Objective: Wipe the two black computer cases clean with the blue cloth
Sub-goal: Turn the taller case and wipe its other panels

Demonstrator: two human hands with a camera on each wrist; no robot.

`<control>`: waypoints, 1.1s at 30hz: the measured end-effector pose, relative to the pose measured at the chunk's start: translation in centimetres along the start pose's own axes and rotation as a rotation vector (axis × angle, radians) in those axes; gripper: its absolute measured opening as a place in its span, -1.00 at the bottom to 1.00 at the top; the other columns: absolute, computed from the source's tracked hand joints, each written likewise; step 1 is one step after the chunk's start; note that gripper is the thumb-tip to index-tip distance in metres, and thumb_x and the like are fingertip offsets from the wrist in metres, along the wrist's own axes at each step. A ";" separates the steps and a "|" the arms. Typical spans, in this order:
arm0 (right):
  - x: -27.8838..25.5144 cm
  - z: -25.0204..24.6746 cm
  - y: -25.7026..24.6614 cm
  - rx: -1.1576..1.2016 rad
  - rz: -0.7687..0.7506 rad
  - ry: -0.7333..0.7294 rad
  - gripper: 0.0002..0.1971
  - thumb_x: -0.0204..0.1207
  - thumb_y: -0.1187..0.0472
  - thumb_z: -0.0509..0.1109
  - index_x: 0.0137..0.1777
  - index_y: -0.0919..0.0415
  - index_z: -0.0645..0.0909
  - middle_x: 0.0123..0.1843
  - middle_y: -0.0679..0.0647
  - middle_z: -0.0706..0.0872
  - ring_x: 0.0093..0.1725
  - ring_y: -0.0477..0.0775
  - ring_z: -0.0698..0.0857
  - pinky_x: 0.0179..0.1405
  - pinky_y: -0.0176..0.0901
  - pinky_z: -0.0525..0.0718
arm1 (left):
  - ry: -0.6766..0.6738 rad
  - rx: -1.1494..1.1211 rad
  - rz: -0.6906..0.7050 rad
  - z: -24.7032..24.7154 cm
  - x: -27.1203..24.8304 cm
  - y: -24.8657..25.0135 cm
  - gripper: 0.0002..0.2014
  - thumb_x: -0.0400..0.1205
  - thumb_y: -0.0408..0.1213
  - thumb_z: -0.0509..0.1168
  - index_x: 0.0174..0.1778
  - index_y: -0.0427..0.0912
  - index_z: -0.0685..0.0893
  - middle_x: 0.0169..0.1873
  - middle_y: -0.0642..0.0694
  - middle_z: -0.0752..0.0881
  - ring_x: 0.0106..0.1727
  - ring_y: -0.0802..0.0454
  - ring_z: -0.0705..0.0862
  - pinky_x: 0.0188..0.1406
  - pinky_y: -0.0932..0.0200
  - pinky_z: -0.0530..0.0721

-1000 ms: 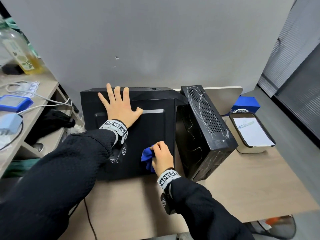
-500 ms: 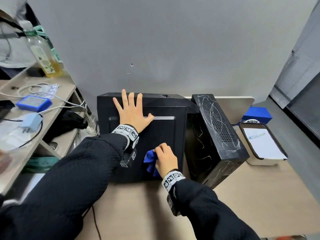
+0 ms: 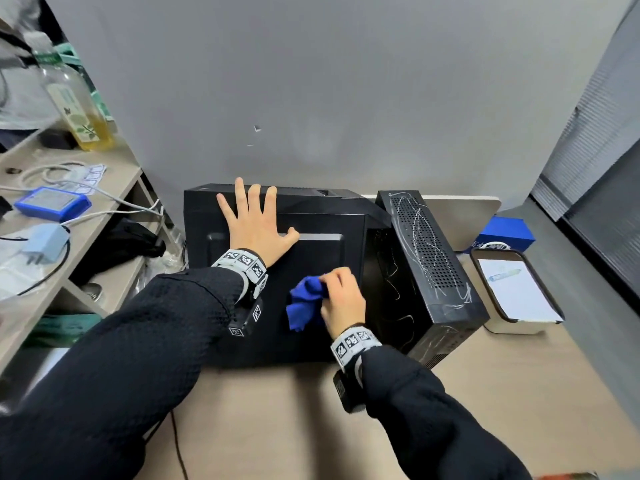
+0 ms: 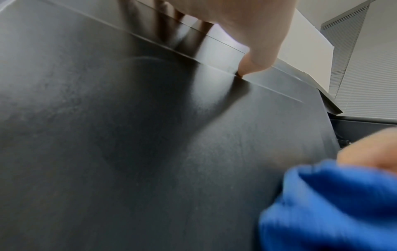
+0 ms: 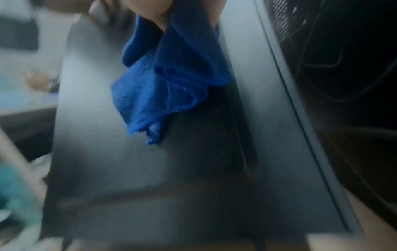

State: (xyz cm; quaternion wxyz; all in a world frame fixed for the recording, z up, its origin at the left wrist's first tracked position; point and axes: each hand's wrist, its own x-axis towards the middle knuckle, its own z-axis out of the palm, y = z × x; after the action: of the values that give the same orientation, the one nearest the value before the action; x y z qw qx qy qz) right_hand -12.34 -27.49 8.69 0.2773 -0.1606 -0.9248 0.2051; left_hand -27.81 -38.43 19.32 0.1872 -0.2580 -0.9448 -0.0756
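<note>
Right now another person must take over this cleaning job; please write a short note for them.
Left hand: flat, fingers spread, pressing on the big case.
Right hand: grips the bunched cloth against the big case's top panel, near its right edge.
Slim case: stands beside the big one on its right, covered in white scribbles, untouched.
Done: wiping of the big case is under way; how much is clean cannot be told.
Left: finish the big case, then wipe the slim case.

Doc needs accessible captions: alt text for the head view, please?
A person's right hand grips a bunched blue cloth against the top panel of a large black computer case on a desk, while the left hand lies flat on it. A slimmer black case with white scribbles stands beside it.
</note>
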 end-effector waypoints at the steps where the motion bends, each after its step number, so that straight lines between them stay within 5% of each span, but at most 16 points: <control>1: 0.3 0.0 0.4 -0.002 0.029 0.050 -0.73 0.28 0.33 0.25 -0.02 0.07 0.52 0.05 0.05 0.53 -0.06 0.14 0.55 -0.50 -0.13 0.52 | -0.002 0.000 0.002 0.0 0.1 0.0 -0.14 0.38 0.25 0.22 0.56 -0.13 0.30 0.52 -0.25 0.32 0.66 -0.37 -0.03 0.50 -0.59 -0.08; 3: -1.3 0.8 1.4 -0.012 0.058 0.053 -0.67 0.29 0.37 0.36 0.02 0.06 0.50 0.10 0.03 0.48 -0.05 0.18 0.58 -0.45 -0.10 0.57 | -0.013 0.004 -0.001 -0.1 0.3 -0.1 -0.15 0.39 0.26 0.21 0.56 -0.12 0.30 0.52 -0.25 0.32 0.67 -0.36 -0.03 0.51 -0.58 -0.07; 6: -7.2 2.9 3.3 0.014 0.117 -0.128 -0.50 0.18 0.46 0.45 0.01 0.00 0.39 0.10 0.00 0.41 -0.07 0.27 0.67 -0.46 0.00 0.66 | -0.028 0.008 -0.005 -0.4 0.6 -0.1 -0.15 0.40 0.27 0.18 0.57 -0.11 0.28 0.52 -0.23 0.32 0.67 -0.35 -0.05 0.51 -0.57 -0.09; 10: -9.2 2.9 4.4 0.008 0.166 -0.261 -0.65 0.18 0.39 0.27 -0.05 0.02 0.44 0.01 -0.07 0.37 -0.10 0.21 0.66 -0.49 -0.02 0.60 | -0.028 0.014 -0.005 -0.1 0.5 -0.2 -0.14 0.39 0.29 0.16 0.57 -0.11 0.28 0.53 -0.23 0.31 0.67 -0.35 -0.06 0.51 -0.58 -0.11; 15: -0.4 -0.6 1.4 0.119 0.234 0.038 -0.62 0.25 0.49 0.28 0.04 0.16 0.61 0.09 0.11 0.55 0.04 0.23 0.63 -0.15 -0.03 0.61 | -0.027 -0.008 -0.010 0.0 0.8 -0.1 -0.15 0.36 0.25 0.21 0.54 -0.13 0.33 0.51 -0.26 0.33 0.66 -0.37 -0.03 0.50 -0.59 -0.09; 20: 8.7 -2.4 -2.9 0.111 0.187 0.306 -0.67 0.29 0.52 0.32 0.02 0.23 0.66 0.04 0.16 0.62 -0.07 0.20 0.59 -0.28 -0.07 0.59 | -0.036 -0.025 -0.004 0.1 0.9 -0.1 -0.24 0.43 0.16 0.23 0.52 -0.13 0.36 0.47 -0.26 0.38 0.65 -0.36 0.04 0.50 -0.57 -0.09; 24: 8.7 -0.3 -6.9 -0.029 -0.116 0.223 -0.71 0.24 0.36 0.21 -0.08 0.25 0.66 0.01 0.20 0.67 -0.19 0.24 0.58 -0.27 -0.01 0.56 | 0.027 -0.102 0.003 -0.1 0.9 -0.7 -0.48 0.55 -0.12 0.15 0.47 -0.10 0.49 0.40 -0.19 0.52 0.58 -0.29 0.26 0.51 -0.56 -0.01; 29: 7.7 0.0 -6.7 -0.111 -0.315 0.129 -0.62 0.17 0.38 0.31 0.02 0.16 0.68 0.14 0.07 0.70 -0.01 0.17 0.61 -0.17 -0.04 0.51 | 0.053 -0.187 0.192 -2.4 1.8 -5.0 -0.53 0.52 -0.42 0.18 0.35 -0.05 0.62 0.22 -0.03 0.70 0.28 -0.13 0.59 0.60 -0.42 -0.02; 33: 8.6 -2.4 -2.8 -0.065 0.064 0.307 -0.60 0.15 0.38 0.26 0.00 0.15 0.68 0.03 0.10 0.68 -0.13 0.24 0.60 -0.23 -0.02 0.53 | -0.064 -0.222 0.081 -3.8 3.6 -11.0 -0.59 0.64 -0.38 0.14 0.34 0.02 0.65 0.27 -0.02 0.72 0.32 -0.14 0.58 0.60 -0.31 0.01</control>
State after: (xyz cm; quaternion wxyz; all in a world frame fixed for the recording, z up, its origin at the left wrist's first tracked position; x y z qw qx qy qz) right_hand -18.24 -25.68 15.69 0.4034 -0.2281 -0.8722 0.1568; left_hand -35.12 -47.09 23.71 0.1303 -0.3175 -0.9248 -0.1640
